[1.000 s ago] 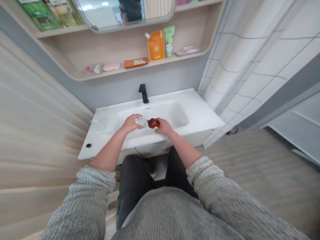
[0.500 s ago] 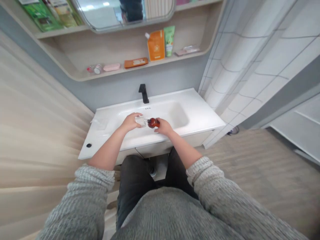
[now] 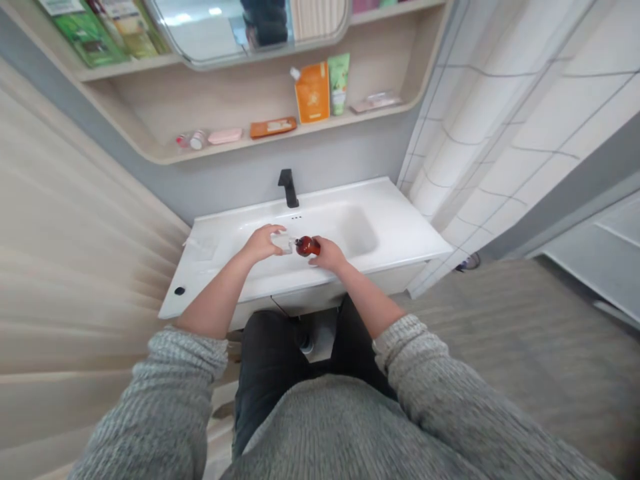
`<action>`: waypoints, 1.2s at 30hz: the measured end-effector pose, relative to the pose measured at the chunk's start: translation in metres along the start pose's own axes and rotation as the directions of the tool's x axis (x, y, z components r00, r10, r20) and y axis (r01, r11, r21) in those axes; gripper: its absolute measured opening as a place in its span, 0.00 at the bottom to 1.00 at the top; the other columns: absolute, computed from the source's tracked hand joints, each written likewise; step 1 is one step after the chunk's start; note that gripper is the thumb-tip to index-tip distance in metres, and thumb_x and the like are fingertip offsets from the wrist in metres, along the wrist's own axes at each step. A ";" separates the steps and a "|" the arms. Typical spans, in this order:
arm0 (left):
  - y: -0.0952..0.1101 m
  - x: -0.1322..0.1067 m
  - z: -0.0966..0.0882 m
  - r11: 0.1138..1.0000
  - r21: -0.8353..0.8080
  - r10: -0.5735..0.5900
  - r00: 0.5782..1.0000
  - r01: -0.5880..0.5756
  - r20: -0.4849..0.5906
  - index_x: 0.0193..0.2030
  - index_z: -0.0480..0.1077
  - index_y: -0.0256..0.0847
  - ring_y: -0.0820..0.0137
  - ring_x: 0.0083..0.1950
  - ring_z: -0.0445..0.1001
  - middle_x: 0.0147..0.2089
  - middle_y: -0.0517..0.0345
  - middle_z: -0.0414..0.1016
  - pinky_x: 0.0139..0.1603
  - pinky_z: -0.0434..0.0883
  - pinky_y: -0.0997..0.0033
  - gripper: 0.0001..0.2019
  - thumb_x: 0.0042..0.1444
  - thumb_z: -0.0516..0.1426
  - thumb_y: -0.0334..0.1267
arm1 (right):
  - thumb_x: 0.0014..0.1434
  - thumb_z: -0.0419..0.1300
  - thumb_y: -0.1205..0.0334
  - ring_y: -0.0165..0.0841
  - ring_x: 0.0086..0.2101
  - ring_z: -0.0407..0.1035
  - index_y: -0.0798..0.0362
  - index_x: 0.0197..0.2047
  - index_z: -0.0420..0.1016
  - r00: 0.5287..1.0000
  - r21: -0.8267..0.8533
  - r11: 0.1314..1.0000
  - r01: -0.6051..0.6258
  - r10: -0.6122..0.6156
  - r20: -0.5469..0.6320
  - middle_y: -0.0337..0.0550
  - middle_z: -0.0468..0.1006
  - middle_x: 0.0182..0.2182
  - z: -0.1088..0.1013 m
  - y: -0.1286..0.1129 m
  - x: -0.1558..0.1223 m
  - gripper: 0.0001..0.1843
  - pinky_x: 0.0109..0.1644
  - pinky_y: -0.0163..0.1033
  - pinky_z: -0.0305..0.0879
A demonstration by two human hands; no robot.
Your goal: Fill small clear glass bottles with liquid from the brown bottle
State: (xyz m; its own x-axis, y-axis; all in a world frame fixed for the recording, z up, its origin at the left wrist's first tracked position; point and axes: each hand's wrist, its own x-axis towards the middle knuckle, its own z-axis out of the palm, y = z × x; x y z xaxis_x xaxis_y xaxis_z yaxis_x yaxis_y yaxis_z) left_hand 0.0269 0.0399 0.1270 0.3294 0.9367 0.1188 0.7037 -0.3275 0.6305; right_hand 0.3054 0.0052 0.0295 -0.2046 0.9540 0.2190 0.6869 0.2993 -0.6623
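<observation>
Bathroom sink (image 3: 400,227) of glossy white ceramic fills the middle of the view, with both hands held over its basin. One amber bottle (image 3: 307,246), smooth and round-shouldered, lies on its side against the fingers of the right hand (image 3: 330,253), which are curled around its base in a firm grasp. Its neck points left, at or almost touching one clear piece (image 3: 283,242), small, squarish and see-through, of glass or plastic; I cannot tell which, nor exactly what it is. The left hand (image 3: 261,243) has its fingers closed over that piece, grasping it from above.

Just beyond the fingertips stands one black faucet (image 3: 288,188), slim and angular. Farther past the fingers, one curved wooden shelf (image 3: 150,137) carries one orange pouch (image 3: 312,93) and one green tube (image 3: 339,83), plus a row of small items too small to tell apart. A round-cornered mirror (image 3: 240,27) hangs above it. Off the right fingers rises a wall of large white tiles (image 3: 500,133). Behind the wrists run two grey knit sleeves (image 3: 165,400) and dark trousers (image 3: 265,373).
</observation>
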 end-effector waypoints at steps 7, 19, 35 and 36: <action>0.008 0.000 -0.004 0.998 0.055 0.006 1.000 -0.006 0.008 0.61 0.84 0.46 0.52 0.57 0.82 0.57 0.54 0.83 0.67 0.77 0.55 0.39 0.36 0.75 0.40 | 0.48 0.82 0.60 0.51 0.53 0.83 0.52 0.67 0.78 1.000 0.012 1.000 0.006 -0.006 -0.004 0.53 0.88 0.57 0.002 0.003 0.001 0.43 0.62 0.50 0.76; 0.005 0.002 -0.005 0.997 0.072 0.030 0.999 -0.031 0.017 0.62 0.84 0.46 0.51 0.58 0.82 0.58 0.54 0.84 0.67 0.77 0.54 0.39 0.36 0.75 0.41 | 0.49 0.82 0.59 0.50 0.52 0.82 0.52 0.66 0.79 1.000 0.012 1.000 0.008 -0.008 -0.006 0.51 0.88 0.56 0.002 0.002 0.000 0.41 0.60 0.49 0.76; 0.011 0.004 -0.011 0.991 0.107 0.082 0.996 -0.086 0.042 0.62 0.84 0.47 0.50 0.59 0.82 0.58 0.53 0.83 0.69 0.77 0.52 0.39 0.36 0.75 0.40 | 0.48 0.81 0.60 0.49 0.50 0.82 0.52 0.64 0.80 1.000 0.032 0.999 0.015 -0.014 -0.019 0.50 0.89 0.53 -0.002 -0.002 -0.002 0.40 0.58 0.48 0.75; 0.011 0.004 -0.011 0.990 0.112 0.085 0.995 -0.090 0.044 0.62 0.84 0.47 0.50 0.59 0.82 0.58 0.53 0.83 0.69 0.77 0.52 0.39 0.36 0.75 0.40 | 0.48 0.81 0.60 0.49 0.50 0.82 0.52 0.64 0.80 1.000 0.033 0.999 0.017 -0.016 -0.020 0.50 0.89 0.53 -0.001 -0.001 -0.001 0.40 0.58 0.47 0.75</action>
State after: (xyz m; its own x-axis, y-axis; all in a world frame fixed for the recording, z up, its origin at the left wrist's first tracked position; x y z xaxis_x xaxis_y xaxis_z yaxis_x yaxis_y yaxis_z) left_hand 0.0289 0.0412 0.1427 0.4156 0.8990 0.1382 0.7373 -0.4220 0.5276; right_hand 0.3056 0.0033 0.0310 -0.2018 0.9486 0.2437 0.6602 0.3156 -0.6816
